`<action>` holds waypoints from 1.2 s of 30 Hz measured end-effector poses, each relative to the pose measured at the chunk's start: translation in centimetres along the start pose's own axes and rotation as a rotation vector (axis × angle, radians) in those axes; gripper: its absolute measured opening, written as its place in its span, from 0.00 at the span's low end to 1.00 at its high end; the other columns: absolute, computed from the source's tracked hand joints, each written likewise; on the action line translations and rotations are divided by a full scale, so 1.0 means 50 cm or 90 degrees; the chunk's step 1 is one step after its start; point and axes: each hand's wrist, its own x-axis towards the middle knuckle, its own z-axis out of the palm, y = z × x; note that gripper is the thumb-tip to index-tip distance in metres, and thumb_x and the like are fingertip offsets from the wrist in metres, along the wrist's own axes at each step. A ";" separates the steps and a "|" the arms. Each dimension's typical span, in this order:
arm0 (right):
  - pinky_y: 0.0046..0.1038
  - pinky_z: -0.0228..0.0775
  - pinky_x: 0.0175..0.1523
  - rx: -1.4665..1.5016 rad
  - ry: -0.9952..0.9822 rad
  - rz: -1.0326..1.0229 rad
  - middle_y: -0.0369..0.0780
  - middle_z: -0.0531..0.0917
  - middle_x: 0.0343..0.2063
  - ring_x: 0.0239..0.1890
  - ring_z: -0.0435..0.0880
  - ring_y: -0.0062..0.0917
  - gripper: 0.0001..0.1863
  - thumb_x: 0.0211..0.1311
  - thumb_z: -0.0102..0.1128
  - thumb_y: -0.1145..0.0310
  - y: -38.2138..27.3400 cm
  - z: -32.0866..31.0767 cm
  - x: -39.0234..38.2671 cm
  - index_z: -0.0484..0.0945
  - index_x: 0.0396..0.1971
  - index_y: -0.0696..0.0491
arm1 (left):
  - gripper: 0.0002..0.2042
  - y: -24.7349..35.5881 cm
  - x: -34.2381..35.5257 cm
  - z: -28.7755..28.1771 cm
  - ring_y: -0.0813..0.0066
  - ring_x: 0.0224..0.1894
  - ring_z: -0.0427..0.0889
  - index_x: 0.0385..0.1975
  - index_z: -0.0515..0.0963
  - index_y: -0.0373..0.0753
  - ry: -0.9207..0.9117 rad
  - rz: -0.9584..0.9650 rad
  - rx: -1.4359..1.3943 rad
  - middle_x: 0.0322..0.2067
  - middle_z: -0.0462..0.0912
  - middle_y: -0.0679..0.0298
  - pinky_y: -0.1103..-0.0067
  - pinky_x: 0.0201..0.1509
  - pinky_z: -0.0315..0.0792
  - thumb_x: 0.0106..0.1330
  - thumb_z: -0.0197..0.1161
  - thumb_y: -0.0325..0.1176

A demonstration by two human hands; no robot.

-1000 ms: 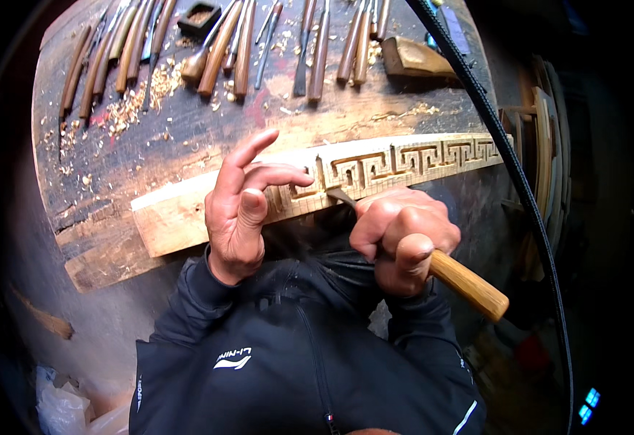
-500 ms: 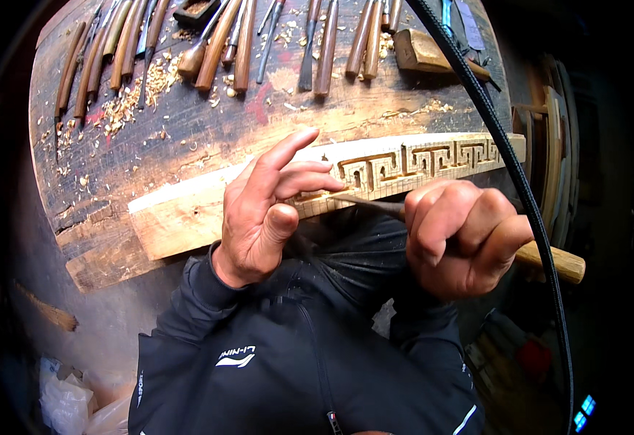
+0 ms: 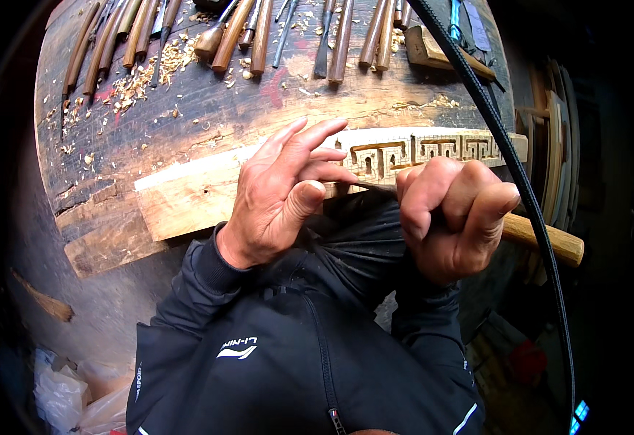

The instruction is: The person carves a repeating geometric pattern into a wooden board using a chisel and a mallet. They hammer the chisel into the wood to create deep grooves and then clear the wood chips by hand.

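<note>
A long pale board (image 3: 186, 206) lies along the near edge of the bench, with a carved fret pattern and pencilled grid lines over its right part. My right hand (image 3: 453, 217) is closed round a carving chisel (image 3: 549, 241); its wooden handle sticks out to the right and its dark blade points left at the carving. Over the middle of the board my left hand (image 3: 277, 192) is held with its fingers spread and stretched, one fingertip close to the blade's tip. Whether that finger touches the blade I cannot tell. The cutting edge is hidden.
Several wooden-handled chisels (image 3: 233, 36) lie in a row across the back of the bench (image 3: 208, 119). Wood shavings (image 3: 139, 87) are scattered among them. A wooden block-shaped tool (image 3: 433, 51) lies back right. A black cable (image 3: 502, 130) hangs across the right side.
My left hand has shifted right along the board, and my right hand with the chisel slightly left, so the hands are closer together. The view has shifted a little.
</note>
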 end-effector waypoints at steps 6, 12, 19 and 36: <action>0.27 0.63 0.25 -0.047 -0.033 0.037 0.40 0.77 0.16 0.15 0.70 0.21 0.35 0.89 0.48 0.42 -0.008 0.003 0.001 0.65 0.20 0.51 | 0.44 0.002 -0.002 -0.003 0.56 0.59 0.92 0.76 0.71 0.31 -0.001 -0.008 -0.004 0.40 0.97 0.62 0.50 0.84 0.61 0.84 0.42 0.70; 0.33 0.75 0.38 -0.209 -0.071 0.075 0.34 0.70 0.12 0.14 0.68 0.21 0.37 0.88 0.39 0.34 -0.028 0.027 0.010 0.61 0.20 0.47 | 0.42 0.004 -0.003 -0.001 0.58 0.57 0.92 0.76 0.71 0.32 0.006 -0.010 -0.011 0.39 0.96 0.63 0.50 0.83 0.61 0.84 0.46 0.68; 0.33 0.78 0.36 -0.233 -0.050 0.062 0.37 0.75 0.11 0.14 0.70 0.22 0.39 0.87 0.40 0.33 -0.026 0.045 0.008 0.61 0.18 0.47 | 0.40 0.001 0.002 -0.002 0.59 0.55 0.93 0.76 0.71 0.32 0.003 0.004 0.005 0.37 0.96 0.64 0.50 0.83 0.62 0.85 0.47 0.66; 0.27 0.58 0.21 0.048 0.047 -0.067 0.39 0.74 0.14 0.10 0.61 0.21 0.35 0.91 0.34 0.39 0.012 0.002 -0.025 0.61 0.22 0.47 | 0.49 0.005 -0.010 -0.008 0.59 0.65 0.88 0.78 0.63 0.23 0.030 -0.019 -0.129 0.48 0.95 0.53 0.66 0.76 0.71 0.83 0.45 0.71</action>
